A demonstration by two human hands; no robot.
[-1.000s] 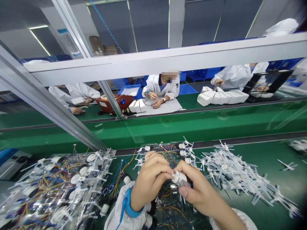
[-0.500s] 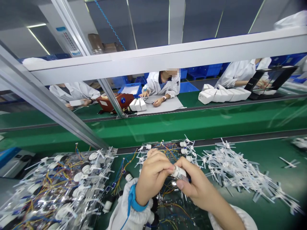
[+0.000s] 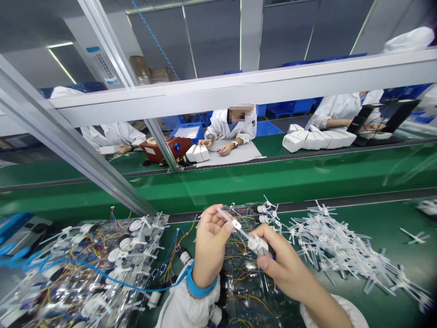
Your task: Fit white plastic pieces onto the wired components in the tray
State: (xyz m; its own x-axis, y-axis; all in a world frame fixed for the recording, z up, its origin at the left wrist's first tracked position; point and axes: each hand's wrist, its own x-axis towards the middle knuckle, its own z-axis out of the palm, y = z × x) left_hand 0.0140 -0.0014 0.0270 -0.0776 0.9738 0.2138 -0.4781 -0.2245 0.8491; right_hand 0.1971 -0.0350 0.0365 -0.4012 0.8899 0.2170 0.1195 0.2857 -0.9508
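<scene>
My left hand (image 3: 212, 243) pinches a thin translucent white plastic strip (image 3: 224, 215) with a small white block (image 3: 236, 224) on it. The strip slants down toward a small white-capped cylindrical part (image 3: 254, 243), which my right hand (image 3: 283, 264) grips between thumb and fingers. Whether strip and cap are joined I cannot tell. A blue wrist strap (image 3: 201, 287) with a coiled cord is on my left wrist. Under my hands lies a clear plastic tray (image 3: 239, 278) with wired parts in it.
To the right is a heap of white cross-shaped strips (image 3: 341, 246). At left, clear trays hold several white-and-black wired parts (image 3: 125, 243). A metal frame post (image 3: 102, 168) rises behind them. Across the green bench, people in white coats (image 3: 230, 130) work near white boxes (image 3: 317, 138).
My left hand has drawn back from the capped part and turned upward, exposing the strip and its block. My right hand keeps its grip. The blue cord has swung into view at left.
</scene>
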